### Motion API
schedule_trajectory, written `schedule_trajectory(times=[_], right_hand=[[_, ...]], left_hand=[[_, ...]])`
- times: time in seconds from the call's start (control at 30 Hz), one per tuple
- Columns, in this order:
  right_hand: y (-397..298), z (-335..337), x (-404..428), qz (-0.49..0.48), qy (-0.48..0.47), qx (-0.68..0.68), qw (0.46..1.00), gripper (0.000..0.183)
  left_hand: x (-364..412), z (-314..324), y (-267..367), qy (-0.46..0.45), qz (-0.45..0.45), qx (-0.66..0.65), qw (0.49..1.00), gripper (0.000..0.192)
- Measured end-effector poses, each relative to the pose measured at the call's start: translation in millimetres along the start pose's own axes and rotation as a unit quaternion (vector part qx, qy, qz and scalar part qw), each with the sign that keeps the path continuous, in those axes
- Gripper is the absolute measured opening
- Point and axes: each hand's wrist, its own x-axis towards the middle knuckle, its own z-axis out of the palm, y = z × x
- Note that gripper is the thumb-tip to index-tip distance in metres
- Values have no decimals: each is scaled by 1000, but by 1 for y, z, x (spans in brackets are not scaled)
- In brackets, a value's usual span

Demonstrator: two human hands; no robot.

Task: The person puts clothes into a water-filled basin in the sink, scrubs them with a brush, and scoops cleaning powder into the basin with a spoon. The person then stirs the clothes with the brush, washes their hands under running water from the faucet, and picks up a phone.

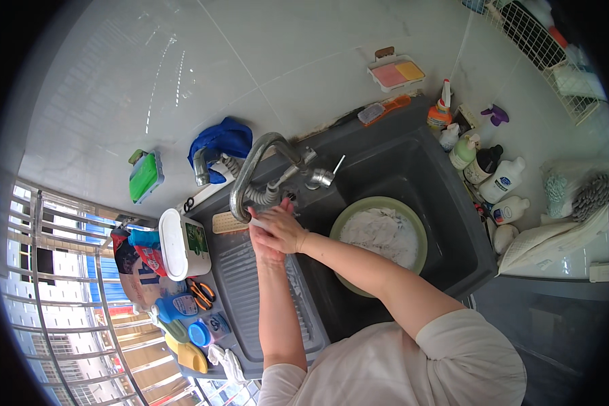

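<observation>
My left hand and my right hand are pressed together below the mouth of the curved metal faucet. The right hand lies across the left palm and covers part of it. A pale streak, which looks like water, runs from the spout onto the fingers. Whether anything sits between the palms is hidden. Under the hands are the ribbed drainboard and the dark grey sink. In the basin, a green washbasin holds wet white cloth in cloudy liquid, partly behind my right forearm.
Left of the drainboard stand a white plastic tub, orange-handled pliers and a blue-lidded jar. A washboard lies by the spout. An orange brush rests on the back ledge. Several bottles line the right side.
</observation>
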Motion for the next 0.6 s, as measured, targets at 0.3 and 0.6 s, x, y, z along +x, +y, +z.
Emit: schedule_trajectory(times=[0.3,0.6], right_hand=[[-27,27,27,334,-169,-4,927,39],[37,56,13,427,476,639,428,19]], left_hand=[[-21,-3,-1,32,17,-66,997,68],[22,-6,-53,37,-1,-98,995,34]])
